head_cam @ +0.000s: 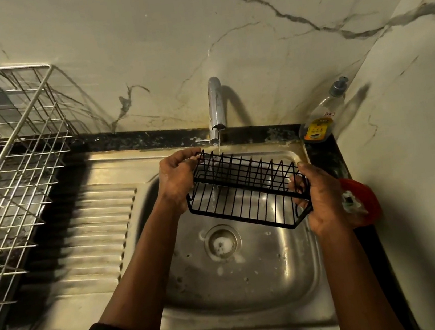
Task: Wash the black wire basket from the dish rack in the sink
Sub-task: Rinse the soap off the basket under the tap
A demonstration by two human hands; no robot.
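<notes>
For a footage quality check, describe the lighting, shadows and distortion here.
Head view: dim, warm light; the faucet and soap bottle throw hard shadows onto the wall; glare streaks the sink; the wide-angle lens bows the dish rack; the left hand, right hand and black wire basket look sharp.

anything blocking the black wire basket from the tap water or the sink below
Nothing visible does. The left hand and right hand grip the black wire basket by its ends, under the steel tap, over the steel sink basin.
</notes>
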